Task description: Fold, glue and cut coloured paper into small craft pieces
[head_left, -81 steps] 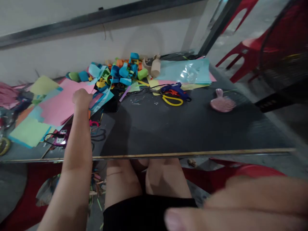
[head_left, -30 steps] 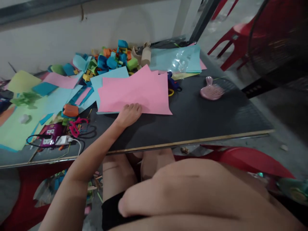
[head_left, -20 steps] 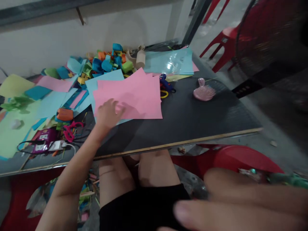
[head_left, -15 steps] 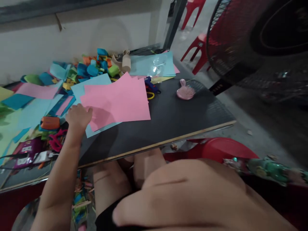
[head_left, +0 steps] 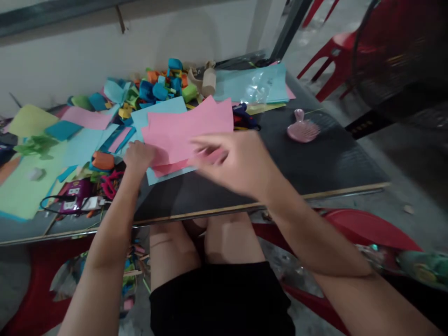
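A small stack of pink paper sheets [head_left: 185,123] lies on light blue paper [head_left: 161,107] on the dark table. My left hand [head_left: 138,156] rests at the left edge of the pink sheets, thumb apart from the fingers and fingertips partly hidden. My right hand [head_left: 238,161] is over their near right part, smeared by motion. Its thumb and fingers curl around the near right corner of a pink sheet, and pink shows between them. Along the near edge runs a darker pink strip, where the top sheet looks raised.
Cut and folded coloured paper pieces [head_left: 154,88] crowd the table's back. Pink scissors [head_left: 111,183], a purple device [head_left: 77,196] and an orange object [head_left: 103,161] sit left. To the right are a pink hairbrush [head_left: 304,128] and a standing fan [head_left: 402,70].
My right hand has moved from low in front of my lap up to the pink sheets and closed on a corner. My left hand stays at their left edge. The view has shifted.
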{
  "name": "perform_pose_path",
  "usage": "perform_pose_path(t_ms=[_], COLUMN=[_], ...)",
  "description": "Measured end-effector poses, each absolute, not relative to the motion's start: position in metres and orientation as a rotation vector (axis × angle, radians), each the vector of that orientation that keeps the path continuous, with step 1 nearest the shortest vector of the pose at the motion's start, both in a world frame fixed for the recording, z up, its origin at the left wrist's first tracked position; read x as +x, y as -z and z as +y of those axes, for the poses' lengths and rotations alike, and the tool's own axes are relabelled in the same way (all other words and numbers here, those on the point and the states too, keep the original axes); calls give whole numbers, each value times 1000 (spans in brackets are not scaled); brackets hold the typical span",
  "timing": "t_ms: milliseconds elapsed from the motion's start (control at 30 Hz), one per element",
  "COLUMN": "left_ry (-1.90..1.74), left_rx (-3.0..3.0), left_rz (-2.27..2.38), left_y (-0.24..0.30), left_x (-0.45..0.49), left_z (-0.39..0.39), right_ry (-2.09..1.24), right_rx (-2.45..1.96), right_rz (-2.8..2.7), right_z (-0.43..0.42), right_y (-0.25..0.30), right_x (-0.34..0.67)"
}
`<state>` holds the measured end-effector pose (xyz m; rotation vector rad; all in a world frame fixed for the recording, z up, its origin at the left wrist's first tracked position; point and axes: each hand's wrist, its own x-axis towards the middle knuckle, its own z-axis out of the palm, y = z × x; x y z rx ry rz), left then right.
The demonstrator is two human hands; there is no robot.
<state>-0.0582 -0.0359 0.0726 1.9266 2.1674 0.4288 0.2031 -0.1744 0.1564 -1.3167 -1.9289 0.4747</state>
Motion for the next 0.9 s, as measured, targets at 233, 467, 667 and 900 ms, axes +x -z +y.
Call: perform_pose_path(t_ms=[233, 467, 667, 900], left_ry=[-577, -1133, -1272, -1376], left_rx=[1799, 1513, 1336, 1290], left_rz=[2034, 1292, 1324, 1626], left_y=[-62, -46, -56, -74], left_x=[-74, -82, -95, -117], left_z=[-23, -31, -48, -36], right_ry=[-294, -393, -889, -1135], right_rx=[-2071, -2006, -1732, -1374], right_rz=[-1348, -1312, -1150, -794], right_z=[-80, -87, -81, -75], right_y=[-56, -44, -34, -22], right_x=[250, 240, 246, 261])
